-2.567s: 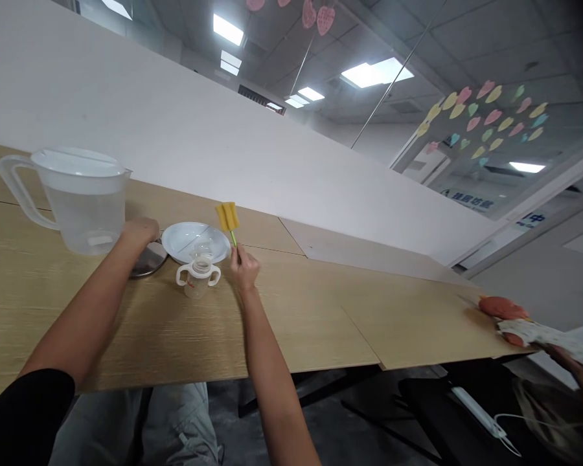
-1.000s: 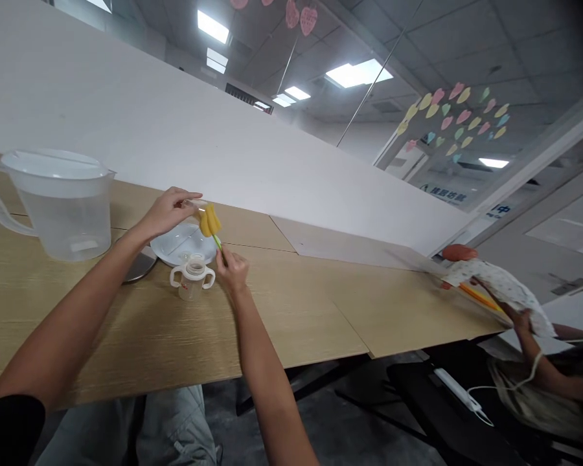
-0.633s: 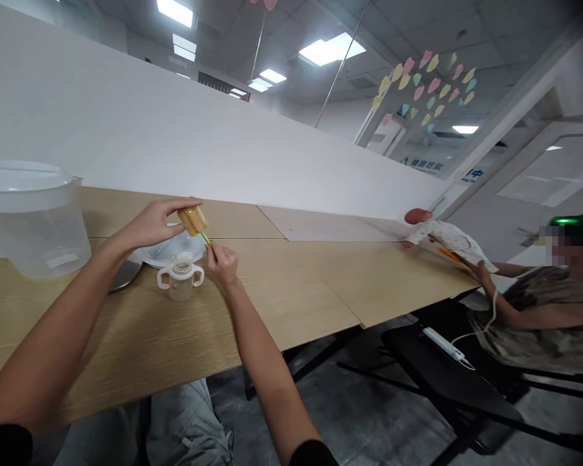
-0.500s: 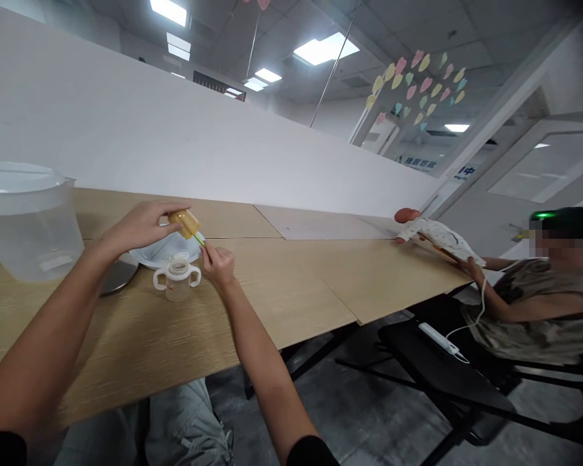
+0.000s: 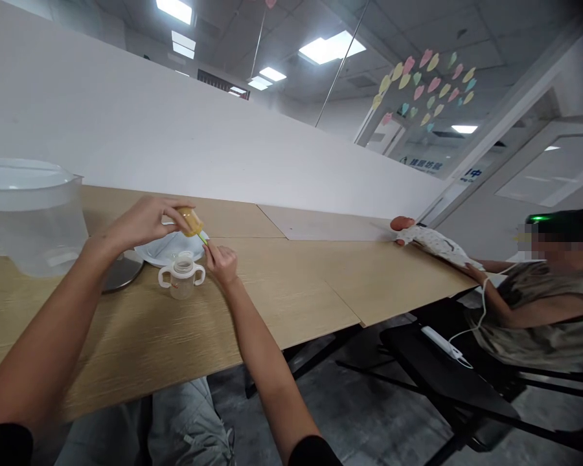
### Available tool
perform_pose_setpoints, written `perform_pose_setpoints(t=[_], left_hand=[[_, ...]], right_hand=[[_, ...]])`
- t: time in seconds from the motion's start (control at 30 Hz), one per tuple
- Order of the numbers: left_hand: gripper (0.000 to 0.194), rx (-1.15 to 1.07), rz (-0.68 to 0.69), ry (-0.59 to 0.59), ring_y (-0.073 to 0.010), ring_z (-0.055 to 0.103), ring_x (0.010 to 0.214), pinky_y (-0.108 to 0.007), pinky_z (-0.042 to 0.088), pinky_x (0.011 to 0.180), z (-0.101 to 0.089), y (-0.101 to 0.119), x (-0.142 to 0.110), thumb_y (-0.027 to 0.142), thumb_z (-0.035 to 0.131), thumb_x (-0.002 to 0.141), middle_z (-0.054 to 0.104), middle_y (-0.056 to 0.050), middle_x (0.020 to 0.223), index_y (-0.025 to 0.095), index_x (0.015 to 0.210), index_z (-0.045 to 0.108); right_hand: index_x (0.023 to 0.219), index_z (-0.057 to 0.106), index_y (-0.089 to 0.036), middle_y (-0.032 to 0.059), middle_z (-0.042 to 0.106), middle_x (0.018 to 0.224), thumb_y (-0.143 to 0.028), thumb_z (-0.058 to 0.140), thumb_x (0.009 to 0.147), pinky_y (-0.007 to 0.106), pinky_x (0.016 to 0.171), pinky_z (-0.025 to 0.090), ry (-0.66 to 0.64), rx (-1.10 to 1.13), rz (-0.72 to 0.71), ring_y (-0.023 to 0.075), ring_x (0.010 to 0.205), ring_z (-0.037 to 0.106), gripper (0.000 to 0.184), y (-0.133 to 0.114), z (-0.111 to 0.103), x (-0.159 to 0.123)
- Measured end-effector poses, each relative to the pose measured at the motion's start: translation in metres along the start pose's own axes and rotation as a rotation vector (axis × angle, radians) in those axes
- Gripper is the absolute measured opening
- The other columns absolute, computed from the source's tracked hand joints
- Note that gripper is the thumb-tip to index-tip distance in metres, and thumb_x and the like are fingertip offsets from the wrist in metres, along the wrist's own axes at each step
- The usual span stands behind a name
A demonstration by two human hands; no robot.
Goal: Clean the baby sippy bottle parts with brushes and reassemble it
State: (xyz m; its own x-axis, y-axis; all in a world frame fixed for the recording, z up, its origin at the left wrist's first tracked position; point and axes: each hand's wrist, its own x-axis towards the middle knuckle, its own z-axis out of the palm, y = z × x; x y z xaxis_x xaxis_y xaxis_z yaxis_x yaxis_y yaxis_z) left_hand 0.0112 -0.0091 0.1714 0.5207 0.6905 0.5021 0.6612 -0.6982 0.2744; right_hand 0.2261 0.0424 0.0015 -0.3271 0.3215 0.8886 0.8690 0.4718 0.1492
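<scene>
Fingers (image 5: pixel 210 251) of the right hand (image 5: pixel 221 265) pinch the green brush handle (image 5: pixel 203 237), sponge (image 5: pixel 193 223) going inside a clear bottle (image 5: pixel 184 212) the left hand (image 5: pixel 143 223) grips!

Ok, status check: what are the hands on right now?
Left hand: holding clear piece at sponge brush head. Right hand: pinching brush's green handle. Handled cup stands just below, untouched.

Office or training room, shared workspace type. Suspended tile ceiling (image 5: pixel 282 32) with recessed panel lights (image 5: pixel 331 46). Glass partition (image 5: pixel 393 116) carrying paper hearts (image 5: pixel 422 84) and printed sign (image 5: pixel 422 164). Long wood-veneer table (image 5: pixel 291 285) in joined sections. White power strip (image 5: pixel 440 341) on cable. Grey concrete floor (image 5: pixel 350 414).
</scene>
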Motion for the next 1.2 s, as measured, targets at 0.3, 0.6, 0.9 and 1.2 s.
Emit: perform_pose_setpoints(t=[0.3, 0.6, 0.9, 1.2], left_hand=[[0.046, 0.299, -0.44, 0.258, -0.0277, 0.063, 0.105, -0.038, 0.047, 0.088, -0.01, -0.015, -0.007, 0.054, 0.04, 0.094, 0.07, -0.005, 0.113, 0.029, 0.123, 0.065], [0.076, 0.435, -0.692, -0.326, -0.024, 0.062, 0.103, -0.03, 0.048, 0.083, -0.01, -0.101, -0.027, 0.014, 0.072, 0.071, 0.066, -0.011, 0.123, 0.016, 0.141, 0.044], [0.037, 0.433, -0.62, -0.411, -0.0155, 0.063, 0.074, -0.021, 0.044, 0.064, 0.036, -0.126, -0.025, 0.012, 0.077, 0.056, 0.074, -0.002, 0.079, 0.015, 0.093, 0.072], [0.025, 0.426, -0.554, -0.281, -0.0236, 0.066, 0.09, -0.028, 0.05, 0.075, 0.042, -0.116, -0.029, 0.009, 0.069, 0.06, 0.073, -0.013, 0.096, 0.011, 0.085, 0.071]], right_hand=[[0.103, 0.071, -0.013, 0.0055, 0.063, 0.06, -0.033, 0.043, 0.102, 0.024, 0.053, 0.039, 0.044, 0.048, 0.122, 0.0113, 0.052, 0.056, 0.035, -0.002, 0.001, 0.0], [0.1, 0.072, -0.01, 0.0085, 0.065, 0.063, -0.034, 0.039, 0.102, 0.024, 0.053, 0.037, 0.082, 0.092, 0.35, 0.0124, 0.053, 0.057, 0.041, 0.003, 0.006, -0.003], [0.095, 0.073, -0.012, 0.0069, 0.066, 0.06, -0.037, 0.037, 0.102, 0.023, 0.051, 0.035, 0.105, 0.08, 0.316, 0.0119, 0.05, 0.055, 0.044, 0.002, 0.006, -0.003], [0.093, 0.073, -0.013, 0.0046, 0.065, 0.058, -0.035, 0.038, 0.102, 0.023, 0.05, 0.032, 0.095, 0.043, 0.29, 0.0111, 0.048, 0.055, 0.043, 0.001, 0.006, -0.002]])
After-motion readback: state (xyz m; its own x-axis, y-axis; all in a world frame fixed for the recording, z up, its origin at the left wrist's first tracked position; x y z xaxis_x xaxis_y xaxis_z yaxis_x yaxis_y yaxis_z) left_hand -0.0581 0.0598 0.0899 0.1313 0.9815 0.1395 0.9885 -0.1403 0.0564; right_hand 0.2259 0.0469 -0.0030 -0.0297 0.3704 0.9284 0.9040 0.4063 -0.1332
